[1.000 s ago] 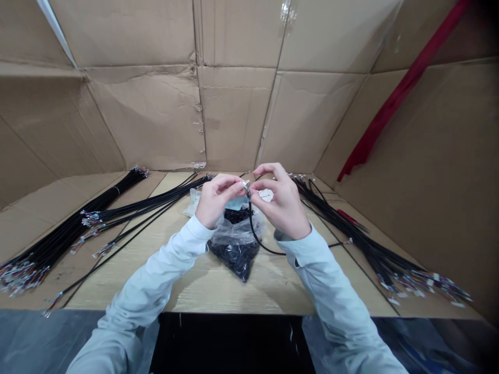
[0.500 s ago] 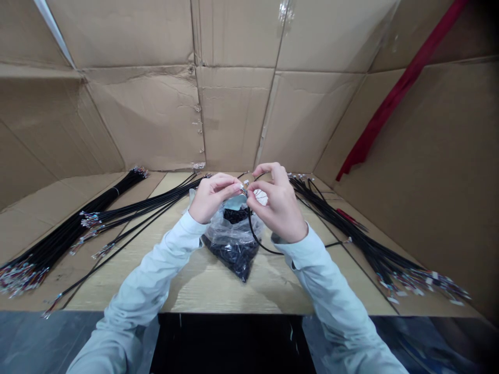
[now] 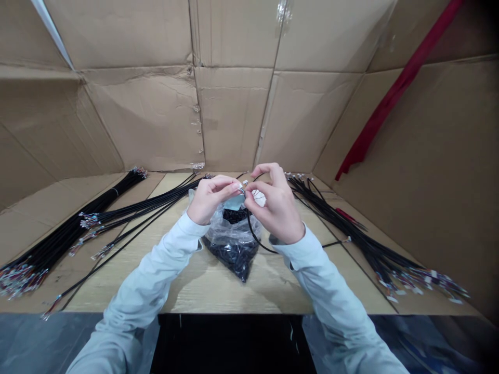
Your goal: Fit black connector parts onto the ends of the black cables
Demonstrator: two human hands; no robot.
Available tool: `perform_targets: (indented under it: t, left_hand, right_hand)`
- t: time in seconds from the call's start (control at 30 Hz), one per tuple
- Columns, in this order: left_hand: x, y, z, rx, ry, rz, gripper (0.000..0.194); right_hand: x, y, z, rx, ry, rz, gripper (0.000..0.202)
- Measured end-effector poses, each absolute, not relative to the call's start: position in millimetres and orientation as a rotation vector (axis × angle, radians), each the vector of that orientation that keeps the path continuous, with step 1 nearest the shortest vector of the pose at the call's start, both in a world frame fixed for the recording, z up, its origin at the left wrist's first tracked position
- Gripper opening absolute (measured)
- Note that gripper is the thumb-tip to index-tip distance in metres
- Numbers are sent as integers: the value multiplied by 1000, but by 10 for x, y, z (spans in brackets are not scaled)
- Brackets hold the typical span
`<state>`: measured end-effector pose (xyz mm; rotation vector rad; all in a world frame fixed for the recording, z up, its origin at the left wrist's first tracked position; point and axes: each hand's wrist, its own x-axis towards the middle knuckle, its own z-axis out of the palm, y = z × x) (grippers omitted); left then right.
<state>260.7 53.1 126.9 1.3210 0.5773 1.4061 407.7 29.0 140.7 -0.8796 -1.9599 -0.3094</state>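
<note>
Above the table, my left hand (image 3: pixel 211 197) pinches a small white connector at the wire end of a black cable (image 3: pixel 253 235). My right hand (image 3: pixel 276 203) faces it, thumb and index finger closed on the thin wires of the same cable, the other fingers raised. Another small white connector (image 3: pixel 245 182) sticks up between the hands. From the right hand the cable curves down and passes under the right wrist. Beneath both hands lies an open clear plastic bag (image 3: pixel 234 254) filled with small black parts. The fingertips hide exactly how the wires and connector meet.
A thick tied bundle of black cables (image 3: pixel 74 223) lies far left, with looser cables (image 3: pixel 148 203) beside it. More cables with white connectors (image 3: pixel 351 234) spread along the right, near a red-handled tool (image 3: pixel 348 215). Cardboard walls (image 3: pixel 237 119) enclose the wooden table (image 3: pixel 218 298).
Both hands stay almost in place, fingertips still together at the wire end. The right hand has shifted very slightly left.
</note>
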Motion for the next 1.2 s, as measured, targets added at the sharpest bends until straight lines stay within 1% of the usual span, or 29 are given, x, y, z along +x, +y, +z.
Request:
perform_targets:
  t: [0.17,0.3,0.43,0.7,1.0,1.2]
  left_hand:
    - [2601,515,1291,1336,604,1446,18]
    - [2592,514,1296,1392,622,1470,19]
    - [2585,511,1302,1506,671,1486,16]
    - [2645,467,1289,1375,650,1499,18]
    - [2731,504,1171,1352,668,1635,15]
    - [2740,515,1212,1172,602,1553,13]
  right_hand:
    - [4082,277,1425,-893,-1957,-281,9]
    - [4096,298,1441,-895,-1969,-147,11]
    - [4091,325,1431,-907,-1957,-27,11]
    - [3991,248,1371,-903,-1902,-410,10]
    - [3947,268,1313,-871,-1842,-441,13]
    - [3994,273,1352,-922,-1837,-412,14]
